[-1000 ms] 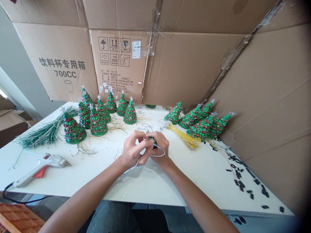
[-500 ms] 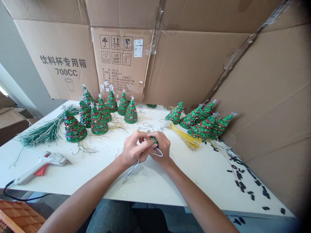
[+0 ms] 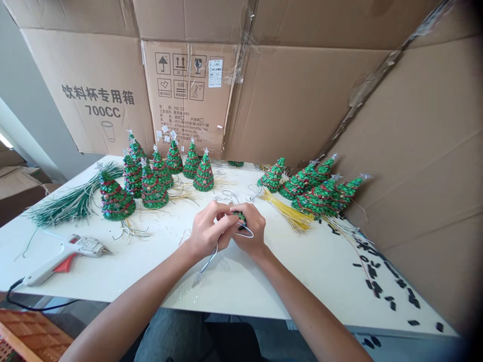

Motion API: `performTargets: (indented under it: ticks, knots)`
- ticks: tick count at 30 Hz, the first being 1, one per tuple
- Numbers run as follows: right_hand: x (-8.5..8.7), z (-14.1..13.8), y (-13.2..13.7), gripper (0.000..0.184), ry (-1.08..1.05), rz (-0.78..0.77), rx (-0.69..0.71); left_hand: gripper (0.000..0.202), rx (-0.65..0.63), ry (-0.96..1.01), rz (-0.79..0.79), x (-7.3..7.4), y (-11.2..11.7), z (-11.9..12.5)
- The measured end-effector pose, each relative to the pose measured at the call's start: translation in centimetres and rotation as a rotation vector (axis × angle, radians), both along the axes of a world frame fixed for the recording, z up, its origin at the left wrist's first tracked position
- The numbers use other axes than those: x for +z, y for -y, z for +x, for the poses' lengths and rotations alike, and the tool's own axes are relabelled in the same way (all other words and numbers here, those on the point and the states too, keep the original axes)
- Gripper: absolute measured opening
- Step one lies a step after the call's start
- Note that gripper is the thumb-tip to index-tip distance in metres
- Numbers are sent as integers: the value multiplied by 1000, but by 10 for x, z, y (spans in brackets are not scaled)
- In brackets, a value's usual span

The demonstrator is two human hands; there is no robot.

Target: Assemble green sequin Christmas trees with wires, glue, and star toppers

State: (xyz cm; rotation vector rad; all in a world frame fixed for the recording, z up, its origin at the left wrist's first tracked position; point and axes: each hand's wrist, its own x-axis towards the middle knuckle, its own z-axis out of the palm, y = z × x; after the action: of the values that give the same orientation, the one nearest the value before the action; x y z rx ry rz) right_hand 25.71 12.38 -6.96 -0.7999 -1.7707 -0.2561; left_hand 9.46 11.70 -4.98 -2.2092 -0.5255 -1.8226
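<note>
- A white, red-triggered glue gun (image 3: 87,247) lies left of the left hand (image 3: 209,230).
- Small, flat black pieces (image 3: 376,288) lie scattered well right of the right hand (image 3: 252,227).
- Tall brown cardboard (image 3: 302,100) stands beyond both hands.
- An orange plastic crate (image 3: 35,332) sits lower, left of them.

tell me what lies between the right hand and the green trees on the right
In the head view, a bundle of yellow strands lies on the table between the right hand and those green trees.
</note>
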Motion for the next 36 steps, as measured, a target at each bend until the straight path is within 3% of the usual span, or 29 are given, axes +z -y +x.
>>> performTargets:
  ticks: [19,25,36]
  knots:
    - [-4,0,-3,14,-15,10,4,1,-38,-1,-19,-6,-3,3]
    - [-5,0,-3,17,-21,2,16,10,-61,9,-12,-8,-5,4]
    - [-3,0,-2,10,-15,-8,18,11,-73,27,-10,-6,-4,2]
